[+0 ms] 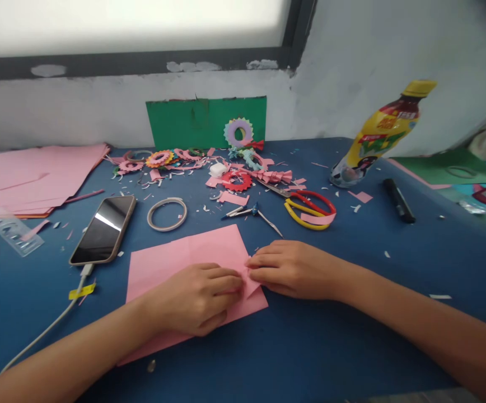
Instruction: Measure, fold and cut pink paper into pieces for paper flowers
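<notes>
A sheet of pink paper (176, 254) lies flat on the blue table in front of me. On its right part, between both hands, is a smaller pink paper piece (248, 288) with what looks like a folded edge. My left hand (203, 296) rests over the sheet, its fingers curled together and pressed on the small piece. From the right, my right hand (291, 268) pinches the same piece at its upper right edge. The fingertips hide much of that piece, so its full shape cannot be made out.
Beyond the sheet lie a drawing compass (255, 210), scissors (310, 208), a tape roll (167, 214) and paper scraps. A phone (103, 229) with a cable and a pink paper stack (37, 173) are left. A bottle (379, 137) and black marker (398, 200) stand and lie right.
</notes>
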`<state>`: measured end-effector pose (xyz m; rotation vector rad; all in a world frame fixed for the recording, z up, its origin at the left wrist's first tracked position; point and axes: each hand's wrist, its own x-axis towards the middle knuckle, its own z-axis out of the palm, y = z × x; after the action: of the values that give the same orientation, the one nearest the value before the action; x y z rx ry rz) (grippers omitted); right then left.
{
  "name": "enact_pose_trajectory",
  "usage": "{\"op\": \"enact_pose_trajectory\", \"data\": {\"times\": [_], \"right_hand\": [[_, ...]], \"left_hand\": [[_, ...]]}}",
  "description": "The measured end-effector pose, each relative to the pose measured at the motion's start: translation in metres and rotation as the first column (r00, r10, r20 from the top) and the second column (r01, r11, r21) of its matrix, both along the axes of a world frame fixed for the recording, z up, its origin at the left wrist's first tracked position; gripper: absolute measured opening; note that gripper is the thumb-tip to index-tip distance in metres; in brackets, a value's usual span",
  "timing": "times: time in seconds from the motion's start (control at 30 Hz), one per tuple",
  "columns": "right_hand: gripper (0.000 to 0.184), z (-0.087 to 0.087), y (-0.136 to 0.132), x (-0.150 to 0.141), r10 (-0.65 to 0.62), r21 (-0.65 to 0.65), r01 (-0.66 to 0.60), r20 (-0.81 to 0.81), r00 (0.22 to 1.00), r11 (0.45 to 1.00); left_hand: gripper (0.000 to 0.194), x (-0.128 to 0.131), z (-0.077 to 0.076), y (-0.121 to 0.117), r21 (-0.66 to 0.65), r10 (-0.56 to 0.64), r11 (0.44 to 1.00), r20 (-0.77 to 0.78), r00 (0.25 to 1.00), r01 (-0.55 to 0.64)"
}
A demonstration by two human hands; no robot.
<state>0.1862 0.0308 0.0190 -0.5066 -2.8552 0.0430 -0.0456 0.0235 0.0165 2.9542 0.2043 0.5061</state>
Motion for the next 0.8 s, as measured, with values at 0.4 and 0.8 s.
{"op": "enact_pose_trajectory", "data": {"times": [0.4,0.8], "right_hand": [[0.017,-0.004,0.009,0.006,-0.023,-0.266,-0.008,-0.115,0.993,0.964],[0.009,-0.004,0.009,-0.02,-0.487,-0.683,0.298,-0.096,0.868,0.667]], "left_hand": [[0.023,-0.003,0.003,-0.001,-0.001,0.019,1.0,-0.085,0.996,-0.019],[0.024,-0.003,0.004,-0.003,-0.073,0.028,0.997,-0.121,0.992,-0.037]]}}
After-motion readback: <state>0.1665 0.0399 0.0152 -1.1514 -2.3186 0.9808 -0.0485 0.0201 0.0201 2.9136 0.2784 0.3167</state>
